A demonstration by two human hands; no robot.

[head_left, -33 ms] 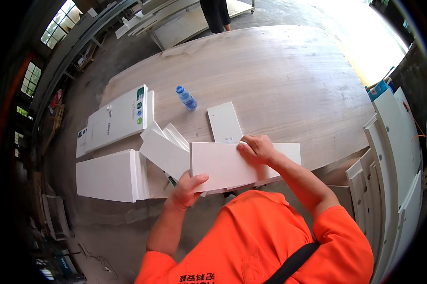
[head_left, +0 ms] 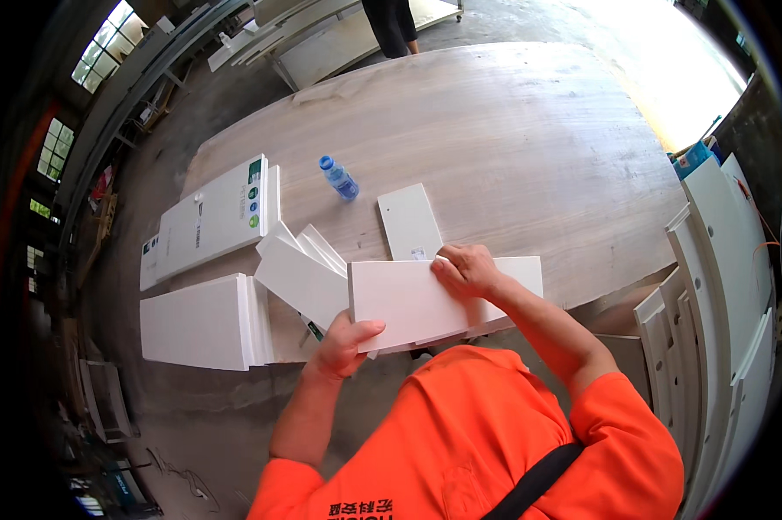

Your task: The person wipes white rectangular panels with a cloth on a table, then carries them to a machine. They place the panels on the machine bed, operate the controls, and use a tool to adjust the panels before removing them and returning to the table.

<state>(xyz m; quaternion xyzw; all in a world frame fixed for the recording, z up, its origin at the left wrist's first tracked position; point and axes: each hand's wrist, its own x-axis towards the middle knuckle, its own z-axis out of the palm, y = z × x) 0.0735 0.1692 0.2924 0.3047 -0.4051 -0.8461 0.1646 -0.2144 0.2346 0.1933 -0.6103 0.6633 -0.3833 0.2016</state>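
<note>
A long white board (head_left: 400, 302) lies across the near edge of the table in front of me. My left hand (head_left: 346, 342) is closed round its near left corner, the thumb on top and the fingers hidden beneath. Bent over the board's far edge, my right hand (head_left: 467, 270) grips it right of the middle; some of its fingertips are hidden. Just beyond is a smaller white panel (head_left: 410, 221) with a little label, partly covered by the board. Several loose white boards (head_left: 300, 282) overlap at odd angles to the left.
Two stacks stand at the table's left: white boards (head_left: 196, 325) nearer, printed white packages (head_left: 213, 217) farther. A blue-capped water bottle (head_left: 339, 178) stands upright on the wooden table (head_left: 495, 121). Large white panels (head_left: 712, 286) lean at the right. A person (head_left: 393, 26) stands beyond the far edge.
The board's right end sits slightly farther left than before. Both hands keep nearly the same places on it.
</note>
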